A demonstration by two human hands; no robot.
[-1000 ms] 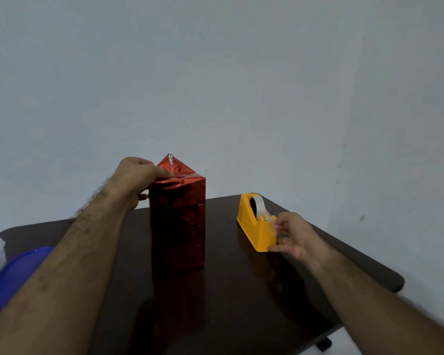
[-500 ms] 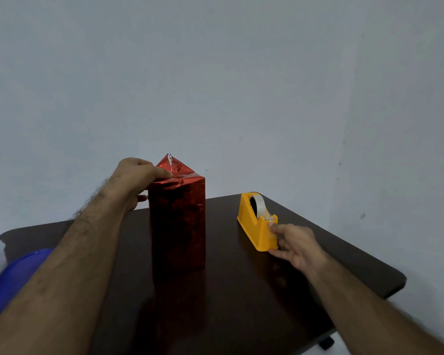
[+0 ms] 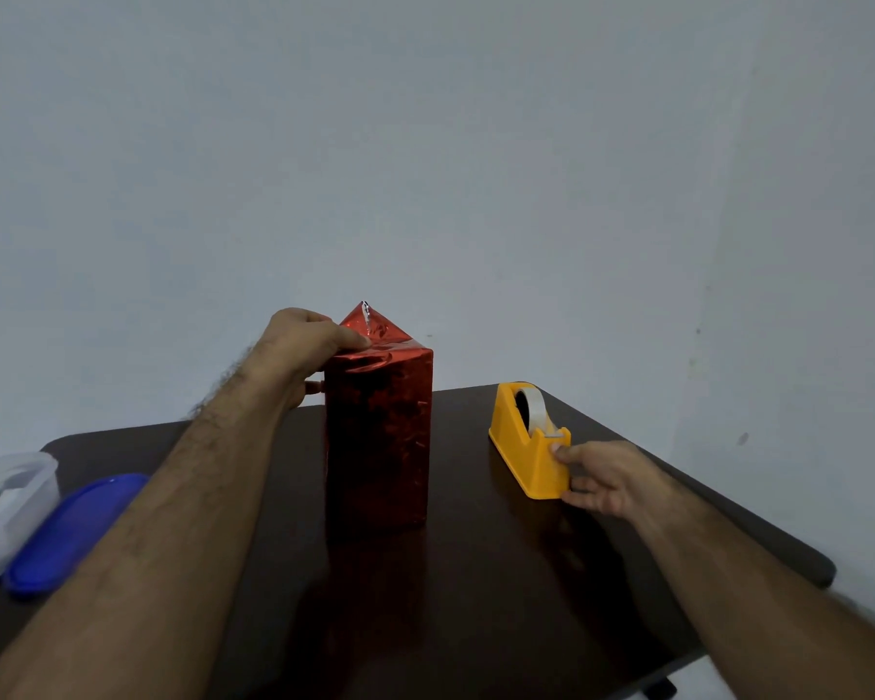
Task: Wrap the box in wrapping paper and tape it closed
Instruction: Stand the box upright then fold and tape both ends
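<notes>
Fingers of the left hand (image 3: pixel 301 346) curl over the top left edge of the box (image 3: pixel 379 437), pressing the folded wrapping paper (image 3: pixel 370 328) down against it, with the thumb tucked behind the left side. That box stands upright near the middle of the table (image 3: pixel 476 573), covered in shiny red foil paper, and one triangular flap of the paper sticks up in a point at its far top edge. The right hand (image 3: pixel 609 479) grasps the near end of the tape dispenser (image 3: pixel 526 447), its thumb on top near the cutter and its fingers curled against the near face. That dispenser is bright yellow and sits to the right of the box, well apart from it, with a roll of pale tape (image 3: pixel 534 409) seated in its hollow and a strip running to the cutter. Both bare forearms reach in from the bottom corners. The table is dark brown and glossy, with rounded corners, and it reflects the box faintly. At its left edge a blue oval lid (image 3: pixel 72 533) lies flat, just beside a clear plastic container (image 3: pixel 6 502) that is cut off by the frame. Behind the table rises a plain pale grey wall (image 3: pixel 425 144), with a few small dark marks on its right part.
</notes>
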